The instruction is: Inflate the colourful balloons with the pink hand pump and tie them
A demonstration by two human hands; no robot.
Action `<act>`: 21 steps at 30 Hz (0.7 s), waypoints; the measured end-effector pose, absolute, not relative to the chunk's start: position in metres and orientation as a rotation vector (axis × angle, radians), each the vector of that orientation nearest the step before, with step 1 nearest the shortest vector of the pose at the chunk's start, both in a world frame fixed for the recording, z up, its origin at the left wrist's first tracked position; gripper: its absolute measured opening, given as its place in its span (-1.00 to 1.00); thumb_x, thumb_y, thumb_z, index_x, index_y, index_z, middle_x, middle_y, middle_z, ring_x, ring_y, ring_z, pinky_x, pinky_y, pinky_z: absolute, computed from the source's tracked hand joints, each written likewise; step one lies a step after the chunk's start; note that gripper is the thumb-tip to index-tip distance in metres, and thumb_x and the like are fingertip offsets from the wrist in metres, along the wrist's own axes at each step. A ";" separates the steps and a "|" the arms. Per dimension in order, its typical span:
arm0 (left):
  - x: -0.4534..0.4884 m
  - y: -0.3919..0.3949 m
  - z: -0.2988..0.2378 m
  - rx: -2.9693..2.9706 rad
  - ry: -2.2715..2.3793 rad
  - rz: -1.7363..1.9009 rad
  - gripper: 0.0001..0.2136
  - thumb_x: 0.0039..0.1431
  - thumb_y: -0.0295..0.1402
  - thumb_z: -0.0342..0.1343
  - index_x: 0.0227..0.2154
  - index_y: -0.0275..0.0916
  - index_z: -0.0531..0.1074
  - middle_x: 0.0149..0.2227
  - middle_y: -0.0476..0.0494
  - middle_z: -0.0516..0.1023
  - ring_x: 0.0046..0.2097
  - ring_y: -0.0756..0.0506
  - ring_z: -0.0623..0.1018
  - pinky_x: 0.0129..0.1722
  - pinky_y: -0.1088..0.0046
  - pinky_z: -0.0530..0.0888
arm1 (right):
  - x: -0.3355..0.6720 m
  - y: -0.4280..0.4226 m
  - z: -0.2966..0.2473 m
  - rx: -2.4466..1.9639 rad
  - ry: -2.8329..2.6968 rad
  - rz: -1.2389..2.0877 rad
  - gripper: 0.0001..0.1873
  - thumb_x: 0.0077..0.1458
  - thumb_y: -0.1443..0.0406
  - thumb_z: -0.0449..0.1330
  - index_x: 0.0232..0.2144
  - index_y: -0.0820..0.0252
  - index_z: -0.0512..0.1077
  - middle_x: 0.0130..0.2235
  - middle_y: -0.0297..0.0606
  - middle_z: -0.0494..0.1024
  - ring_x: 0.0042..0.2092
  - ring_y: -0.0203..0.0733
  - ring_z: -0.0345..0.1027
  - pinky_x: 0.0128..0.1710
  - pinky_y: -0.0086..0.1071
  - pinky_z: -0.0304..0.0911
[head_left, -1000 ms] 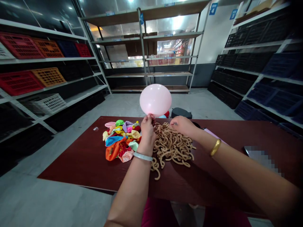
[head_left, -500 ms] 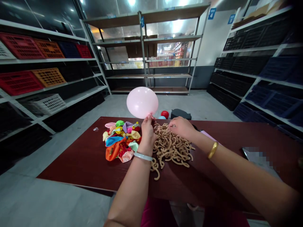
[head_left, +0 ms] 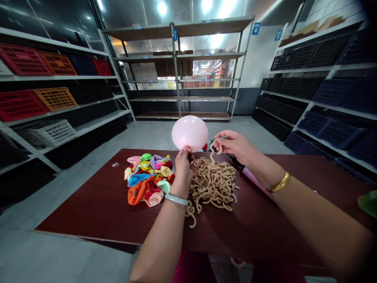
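Observation:
An inflated pink balloon (head_left: 190, 133) stands above the table's far edge, its neck pinched in the fingers of my left hand (head_left: 183, 167). My right hand (head_left: 231, 145) is closed on a tan curly cord piece (head_left: 212, 151), lifted over the pile and hanging down in a curl. Below both hands lies the heap of tan curly cords (head_left: 215, 184), soft or rubbery in look. To the left is a pile of limp, colourful balloons (head_left: 150, 179) in orange, blue, yellow and green. What lies behind my left fingers is hidden.
The dark red table (head_left: 97, 200) carries both piles. A pink-lilac long object (head_left: 255, 181) lies partly under my right forearm. A green item (head_left: 368, 203) shows at the right edge. Shelves with red crates (head_left: 22, 106) stand left, blue crates (head_left: 338, 133) right.
My right hand has risen from the heap with a tan cord piece in its fingers. The balloon in my left hand appears further right in view. The camera view has shifted slightly.

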State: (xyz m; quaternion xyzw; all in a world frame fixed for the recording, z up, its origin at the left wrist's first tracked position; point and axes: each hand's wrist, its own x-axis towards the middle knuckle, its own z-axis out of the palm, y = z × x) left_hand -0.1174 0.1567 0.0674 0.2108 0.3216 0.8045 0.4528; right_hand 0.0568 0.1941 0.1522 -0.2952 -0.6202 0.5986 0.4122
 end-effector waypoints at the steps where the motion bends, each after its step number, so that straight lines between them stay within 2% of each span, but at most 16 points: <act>1: -0.117 0.156 0.068 0.522 0.783 1.987 -0.74 -0.05 -0.24 0.24 -0.49 -0.27 0.29 -0.53 0.07 0.36 -0.60 0.13 0.31 -0.71 0.66 0.03 | 0.058 0.196 0.152 -0.761 -1.521 1.538 -0.81 -0.09 0.28 0.32 -0.37 0.16 0.43 -0.45 -0.29 0.55 -0.45 -0.30 0.40 -0.40 -0.38 0.35; 5: -0.115 0.154 0.071 0.526 0.747 1.983 -0.75 -0.05 -0.24 0.24 -0.47 -0.27 0.30 -0.54 0.08 0.35 -0.61 0.14 0.30 -0.71 0.66 0.02 | 0.064 0.202 0.144 -0.783 -1.341 1.721 -0.79 -0.10 0.29 0.33 -0.33 0.18 0.47 -0.26 -0.16 0.59 -0.26 -0.18 0.49 -0.20 -0.23 0.40; 8: -0.111 0.153 0.072 0.552 0.755 1.974 -0.74 -0.03 -0.21 0.24 -0.46 -0.27 0.31 -0.54 0.07 0.36 -0.59 0.13 0.32 -0.68 0.66 0.09 | 0.062 0.201 0.136 -0.718 -1.335 1.756 -0.77 -0.08 0.28 0.33 -0.29 0.19 0.50 -0.16 -0.13 0.58 -0.12 -0.13 0.46 -0.08 -0.22 0.36; 11: -0.105 0.151 0.073 0.634 0.778 1.974 -0.73 0.01 -0.17 0.20 -0.42 -0.28 0.35 -0.51 0.03 0.40 -0.54 0.10 0.38 -0.60 0.64 0.21 | 0.056 0.198 0.131 -0.704 -1.548 1.631 -0.67 -0.11 0.29 0.34 -0.21 0.16 0.50 -0.16 -0.19 0.58 -0.14 -0.17 0.46 -0.08 -0.26 0.34; 13: -0.101 0.150 0.073 0.688 0.800 1.964 -0.73 0.04 -0.16 0.18 -0.41 -0.29 0.36 -0.48 0.00 0.44 -0.50 0.07 0.41 -0.54 0.61 0.27 | 0.051 0.196 0.132 -0.794 -1.809 1.346 -0.71 -0.10 0.26 0.32 -0.24 0.16 0.52 -0.25 -0.24 0.60 -0.23 -0.19 0.46 -0.19 -0.31 0.34; 16: -0.094 0.148 0.072 0.735 0.846 1.913 -0.74 0.07 -0.16 0.16 -0.43 -0.28 0.35 -0.49 0.00 0.44 -0.52 0.06 0.39 -0.54 0.59 0.28 | 0.043 0.191 0.137 -0.930 -2.191 0.646 -0.85 0.01 0.22 0.24 -0.39 0.16 0.54 -0.39 -0.28 0.58 -0.33 -0.21 0.41 -0.33 -0.36 0.23; 18: -0.090 0.148 0.070 0.753 0.895 1.872 -0.75 0.09 -0.16 0.14 -0.42 -0.27 0.35 -0.53 0.02 0.41 -0.56 0.07 0.34 -0.56 0.58 0.25 | 0.038 0.186 0.140 -0.933 -2.348 0.220 -0.86 0.06 0.24 0.20 -0.42 0.16 0.53 -0.35 -0.26 0.56 -0.33 -0.21 0.38 -0.36 -0.37 0.14; 21: -0.088 0.150 0.066 0.802 0.994 1.857 -0.78 0.11 -0.19 0.11 -0.38 -0.28 0.40 -0.52 0.00 0.42 -0.52 0.05 0.36 -0.50 0.55 0.29 | 0.032 0.177 0.140 -0.925 -2.448 -0.195 -0.84 0.12 0.26 0.13 -0.40 0.18 0.50 -0.22 -0.21 0.53 -0.29 -0.21 0.35 -0.42 -0.37 0.04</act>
